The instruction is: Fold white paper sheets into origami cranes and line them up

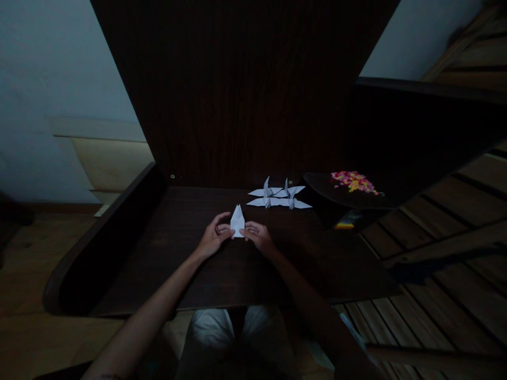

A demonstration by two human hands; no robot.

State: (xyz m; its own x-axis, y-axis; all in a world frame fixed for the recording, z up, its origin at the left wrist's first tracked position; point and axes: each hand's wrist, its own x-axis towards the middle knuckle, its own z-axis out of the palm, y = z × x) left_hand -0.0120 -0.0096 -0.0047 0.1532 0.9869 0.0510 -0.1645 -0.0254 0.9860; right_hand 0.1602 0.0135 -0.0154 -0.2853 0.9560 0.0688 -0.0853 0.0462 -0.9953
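Note:
A piece of folded white paper [237,221] is held upright between my two hands over the dark desk top, its narrow split tip pointing away from me. My left hand [216,233] pinches its lower left edge, thumb on the front. On the other side, my right hand [258,235] grips the lower right edge in the same way. The fingers behind the paper are partly hidden. Beyond my right hand, several white paper cranes [277,201] stand close together in two rows, wings spread sideways.
The dark wooden desk [158,264] has a raised left side panel [99,237] and a tall back board [245,95]. On a small shelf [317,184] at the right lies a pile of small pink, red and yellow pieces [354,182]. Wooden slats [435,295] fill the right side.

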